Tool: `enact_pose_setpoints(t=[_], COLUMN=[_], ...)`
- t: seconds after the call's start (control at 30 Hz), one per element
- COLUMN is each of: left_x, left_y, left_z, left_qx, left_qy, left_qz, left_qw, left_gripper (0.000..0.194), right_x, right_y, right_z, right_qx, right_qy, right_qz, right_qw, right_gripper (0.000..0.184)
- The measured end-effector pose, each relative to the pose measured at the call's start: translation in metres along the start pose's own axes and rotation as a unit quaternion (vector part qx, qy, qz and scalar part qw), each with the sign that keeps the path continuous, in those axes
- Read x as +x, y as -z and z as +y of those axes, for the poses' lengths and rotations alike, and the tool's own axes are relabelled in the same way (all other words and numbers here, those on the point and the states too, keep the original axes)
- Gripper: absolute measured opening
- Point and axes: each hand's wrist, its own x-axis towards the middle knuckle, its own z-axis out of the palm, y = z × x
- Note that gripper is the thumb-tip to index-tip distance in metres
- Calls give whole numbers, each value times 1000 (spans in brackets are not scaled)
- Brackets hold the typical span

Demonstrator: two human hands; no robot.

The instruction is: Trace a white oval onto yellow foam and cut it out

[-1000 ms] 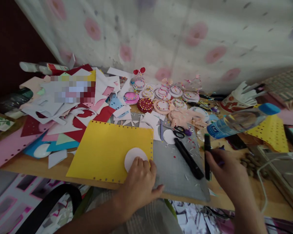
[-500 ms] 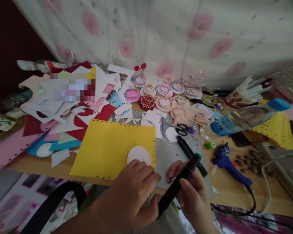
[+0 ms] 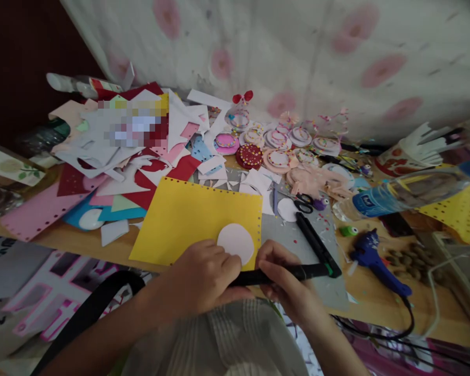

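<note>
Btl [image 3: 411, 192] (blue lbl [image 3: 370, 202]) nr glue gun [image 3: 377, 268]

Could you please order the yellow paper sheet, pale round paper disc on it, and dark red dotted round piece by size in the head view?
1. Yellow paper sheet
2. Pale round paper disc
3. Dark red dotted round piece, lying farther back

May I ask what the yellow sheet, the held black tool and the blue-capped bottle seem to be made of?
Yellow sheet: matte paper, card or foam, perhaps; thin, flat, holes along edges.
Black tool: probably satin plastic; smooth dark barrel.
Blue-capped bottle: likely glossy clear plastic; see-through walls.
</note>
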Motion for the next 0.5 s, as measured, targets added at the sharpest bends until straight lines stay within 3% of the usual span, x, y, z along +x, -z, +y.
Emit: enact_pose_setpoints(t=[0.37,0.5], left_x=[-3,-5], left_y=[28,36], left_z=[3,7], left_qx=[25,36], left_qy=[-62,-88], left_qz=[-11,-23], left_qw=[998,995], left_gripper=[36,36], right_x=[-26,-32], right_y=[0,-6], right_z=[-15,-27], right_qx=[-39,-99], right_qy=[69,137], right_qz=[-8,-20], right_qw=[997,985], right_gripper=[25,26])
